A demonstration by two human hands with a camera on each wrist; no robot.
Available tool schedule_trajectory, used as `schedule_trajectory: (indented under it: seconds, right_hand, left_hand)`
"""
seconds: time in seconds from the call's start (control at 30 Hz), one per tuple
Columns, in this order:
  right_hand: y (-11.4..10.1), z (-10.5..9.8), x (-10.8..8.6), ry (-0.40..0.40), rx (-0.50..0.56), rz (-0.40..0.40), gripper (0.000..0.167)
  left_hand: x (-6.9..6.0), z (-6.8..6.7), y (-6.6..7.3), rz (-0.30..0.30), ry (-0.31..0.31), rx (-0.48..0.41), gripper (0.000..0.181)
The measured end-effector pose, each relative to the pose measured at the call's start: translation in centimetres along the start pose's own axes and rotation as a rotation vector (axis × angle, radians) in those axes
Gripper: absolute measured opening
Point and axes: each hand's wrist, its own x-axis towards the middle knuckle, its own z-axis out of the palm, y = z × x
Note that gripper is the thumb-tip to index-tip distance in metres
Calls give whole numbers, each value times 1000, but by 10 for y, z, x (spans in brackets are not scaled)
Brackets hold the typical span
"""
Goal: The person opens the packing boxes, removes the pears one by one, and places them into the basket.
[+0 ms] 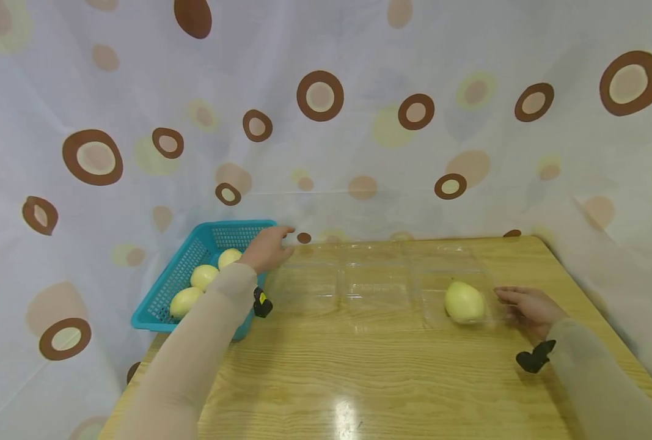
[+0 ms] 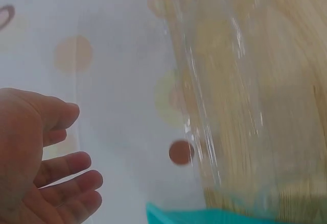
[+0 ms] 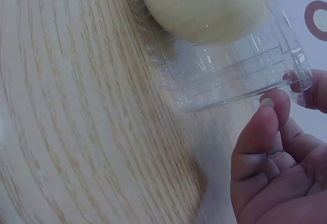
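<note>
My left hand (image 1: 269,249) hovers over the right rim of the blue plastic basket (image 1: 161,315), fingers spread loosely with nothing between them. In the left wrist view, the thumb and fingers of this hand (image 2: 48,168) stand apart against the curtain. Pale yellow pears (image 1: 204,277) lie inside the basket, partly behind the left forearm. My right hand (image 1: 531,310) holds the right edge of a clear plastic box (image 3: 225,83) with its fingertips. One yellow pear (image 1: 464,302) sits in that box.
More clear plastic compartments (image 1: 377,296) stand in a row between the basket and the pear's box, hard to see against the wooden table (image 1: 326,373). A spotted curtain (image 1: 358,146) hangs along the table's back and sides.
</note>
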Motion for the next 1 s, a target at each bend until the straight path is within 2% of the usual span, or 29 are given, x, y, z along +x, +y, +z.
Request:
schedule_trajectory:
  seconds: [0.1, 0.2, 0.37, 0.6, 0.7, 0.87, 1.0]
  right_hand:
    - [0, -1, 1, -4, -4, 2, 59]
    - [0, -1, 2, -5, -19, -4, 66]
    - [-2, 0, 3, -10, -40, -10, 74]
    - [0, 2, -1, 3, -19, -8, 68]
    - [2, 2, -3, 0, -25, -10, 69]
    - [2, 2, -4, -3, 19, -1, 54]
    - [1, 1, -3, -8, 12, -1, 49]
  left_hand:
    - [1, 9, 18, 46, 4, -17, 49]
    - [4, 19, 36, 82, 15, -15, 49]
    - [8, 36, 66, 111, 3, -24, 53]
    - [20, 73, 107, 191, -25, -90, 56]
    - [23, 84, 126, 223, -27, -94, 57]
    - [25, 97, 156, 248, -49, -106, 57]
    - [30, 116, 174, 248, -54, -117, 56]
